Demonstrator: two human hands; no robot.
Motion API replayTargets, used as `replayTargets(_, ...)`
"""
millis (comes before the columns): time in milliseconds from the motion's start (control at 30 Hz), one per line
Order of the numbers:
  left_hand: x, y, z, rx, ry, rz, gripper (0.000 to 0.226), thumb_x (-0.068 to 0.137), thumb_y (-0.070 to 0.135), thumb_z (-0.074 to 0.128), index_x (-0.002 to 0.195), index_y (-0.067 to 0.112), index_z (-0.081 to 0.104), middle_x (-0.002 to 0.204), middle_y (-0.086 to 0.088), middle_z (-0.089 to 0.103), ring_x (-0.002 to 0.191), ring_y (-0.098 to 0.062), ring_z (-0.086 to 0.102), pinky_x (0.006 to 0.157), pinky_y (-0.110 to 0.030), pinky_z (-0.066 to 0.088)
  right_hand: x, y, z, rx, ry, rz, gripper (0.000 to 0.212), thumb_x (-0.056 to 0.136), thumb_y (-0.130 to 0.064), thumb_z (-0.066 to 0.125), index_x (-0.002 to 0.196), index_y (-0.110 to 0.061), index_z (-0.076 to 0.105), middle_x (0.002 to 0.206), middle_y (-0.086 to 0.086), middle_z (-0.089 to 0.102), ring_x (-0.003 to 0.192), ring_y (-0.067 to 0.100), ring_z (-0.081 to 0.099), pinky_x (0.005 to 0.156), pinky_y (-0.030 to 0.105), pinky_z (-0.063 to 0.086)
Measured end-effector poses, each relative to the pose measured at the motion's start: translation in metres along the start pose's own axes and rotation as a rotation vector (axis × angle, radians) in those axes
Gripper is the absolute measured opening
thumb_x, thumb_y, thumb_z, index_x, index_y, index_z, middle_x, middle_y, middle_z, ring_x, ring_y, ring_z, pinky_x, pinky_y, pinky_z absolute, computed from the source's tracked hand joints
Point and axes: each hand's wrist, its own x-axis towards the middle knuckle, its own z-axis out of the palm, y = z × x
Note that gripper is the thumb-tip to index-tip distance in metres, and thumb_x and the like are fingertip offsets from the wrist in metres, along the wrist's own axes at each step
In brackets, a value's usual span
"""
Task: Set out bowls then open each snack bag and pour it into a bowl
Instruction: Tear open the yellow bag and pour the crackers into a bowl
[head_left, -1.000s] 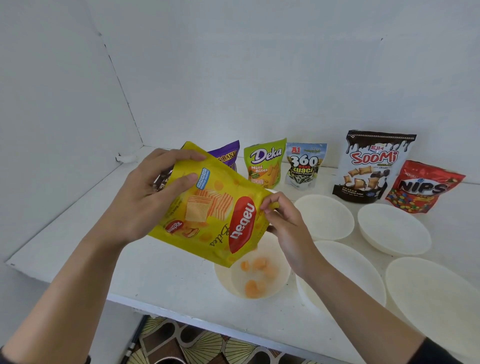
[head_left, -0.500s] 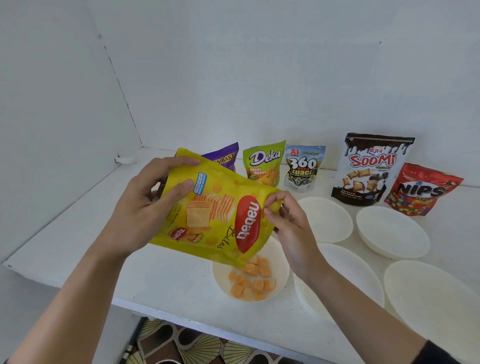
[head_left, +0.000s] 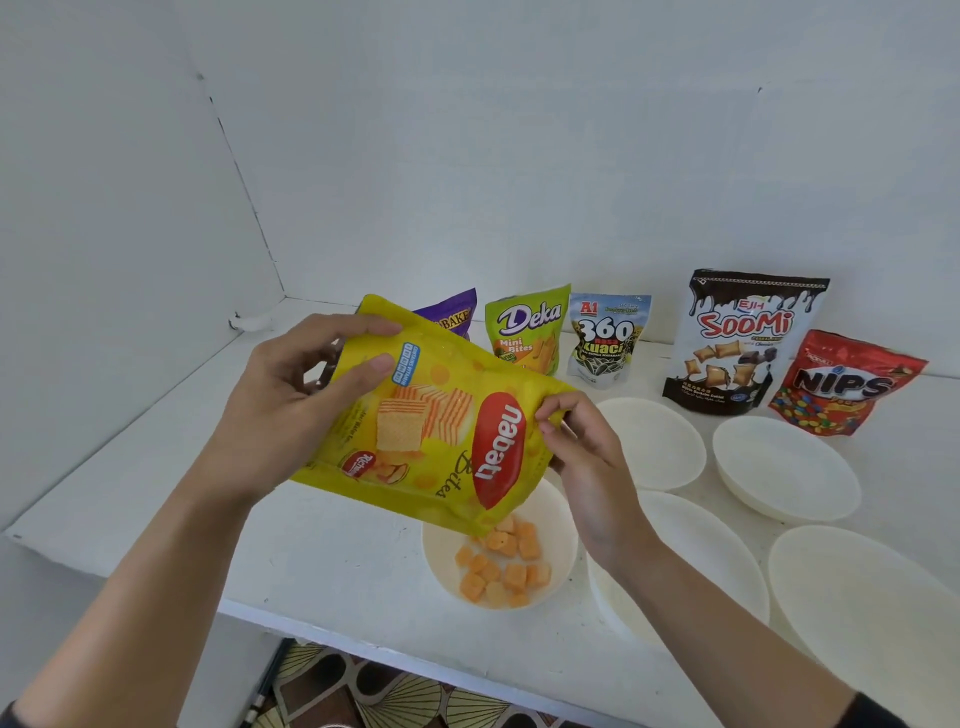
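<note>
My left grip (head_left: 291, 400) clasps the tilted yellow Nabati bag (head_left: 441, 415) by its base. My right grip (head_left: 587, 462) pinches its mouth above the near bowl (head_left: 436, 561), which holds orange pieces (head_left: 498, 566). The bag hides most of a purple bag (head_left: 452, 312). 4 empty bowls (head_left: 784, 467) crowd the worktop (head_left: 337, 561) rightward. The Deka bag (head_left: 524, 327), 360 bag (head_left: 605, 338), Soomi bag (head_left: 743, 343) and Nips bag (head_left: 847, 384) line the wall.

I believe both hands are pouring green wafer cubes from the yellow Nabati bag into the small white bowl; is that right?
Not quite: the head view shows orange wafer cubes, not green, pouring from the yellow Nabati bag into the small white bowl.
</note>
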Motion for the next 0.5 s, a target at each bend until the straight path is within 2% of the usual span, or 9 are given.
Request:
replayTargets(67, 0.001, -0.001, -0.001, -0.035, 0.027, -0.009, 0.021, 0.088, 0.032, 0.078, 0.109, 0.03, 0.076, 0.114, -0.008, 0.073, 0.106, -0.036, 0.069, 0.081, -0.066, 0.058, 0.002, -0.003, -0.002, 0.028, -0.008, -0.011, 0.007, 0.094, -0.017, 0.056, 0.09, -0.021, 0.061, 0.108, 0.027, 0.054, 0.102, 0.028, 0.053, 0.087, 0.044, 0.043)
replayTargets(133, 0.002, 0.0, -0.002, -0.028, 0.02, -0.012, 0.025, 0.084, 0.037, 0.078, 0.109, 0.031, 0.077, 0.116, -0.008, 0.073, 0.107, -0.035, 0.069, 0.081, -0.065, 0.058, 0.002, -0.001, -0.004, 0.02, -0.027, 0.005, 0.008, 0.098, -0.011, 0.055, 0.093, -0.016, 0.059, 0.102, 0.019, 0.056, 0.099, 0.027, 0.054, 0.084, 0.04, 0.047)
replayTargets(267, 0.006, 0.004, 0.001, 0.023, -0.021, -0.04, 0.022, 0.086, 0.031, 0.076, 0.108, 0.033, 0.077, 0.115, -0.004, 0.071, 0.107, -0.025, 0.071, 0.085, -0.059, 0.059, -0.004, 0.009, -0.002, -0.017, -0.02, 0.078, 0.014, 0.101, 0.002, 0.049, 0.095, -0.008, 0.056, 0.095, 0.011, 0.062, 0.09, 0.022, 0.061, 0.071, 0.03, 0.054)
replayTargets(367, 0.007, 0.005, 0.006, 0.06, -0.031, -0.082, 0.024, 0.083, 0.037, 0.073, 0.107, 0.037, 0.077, 0.113, 0.001, 0.071, 0.104, -0.022, 0.072, 0.086, -0.058, 0.059, -0.005, 0.011, 0.0, 0.052, 0.015, 0.123, 0.016, 0.099, 0.005, 0.05, 0.093, -0.007, 0.058, 0.094, 0.003, 0.068, 0.094, 0.018, 0.065, 0.071, 0.029, 0.055)
replayTargets(500, 0.012, 0.017, 0.005, 0.125, -0.033, -0.04, 0.022, 0.087, 0.036, 0.076, 0.11, 0.037, 0.076, 0.107, -0.001, 0.07, 0.101, -0.025, 0.071, 0.088, -0.058, 0.058, -0.001, 0.002, 0.004, 0.19, 0.014, 0.147, 0.015, 0.097, 0.009, 0.05, 0.092, -0.004, 0.056, 0.094, 0.004, 0.067, 0.096, 0.022, 0.064, 0.074, 0.032, 0.056)
